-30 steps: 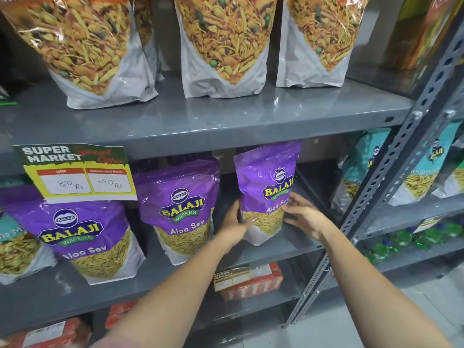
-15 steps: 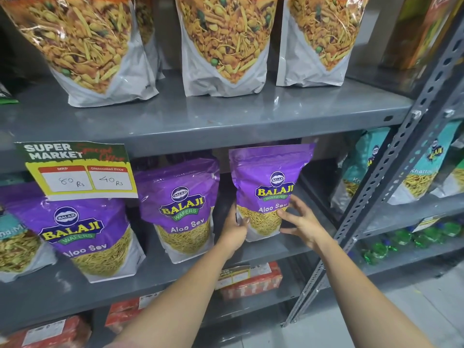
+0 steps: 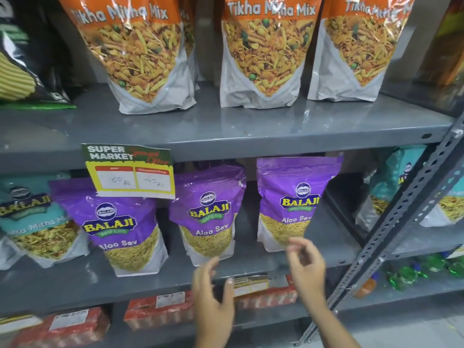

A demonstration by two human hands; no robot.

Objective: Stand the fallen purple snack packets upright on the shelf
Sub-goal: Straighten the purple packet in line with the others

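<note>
Three purple Aloo Sev packets upright; rightmost packet [image 3: 296, 202], gripped a second ago, now stands free above both withdrawn hands: left hand [image 3: 213, 295], right hand [image 3: 306, 267], open, empty. Task apparently complete.

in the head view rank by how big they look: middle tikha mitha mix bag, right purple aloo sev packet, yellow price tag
1. middle Tikha Mitha Mix bag, though its top is cut off
2. right purple Aloo Sev packet, which stands further back
3. yellow price tag

three purple packets [image 3: 296, 202], three orange mix bags [image 3: 266, 51], two hands [image 3: 213, 297].
</note>
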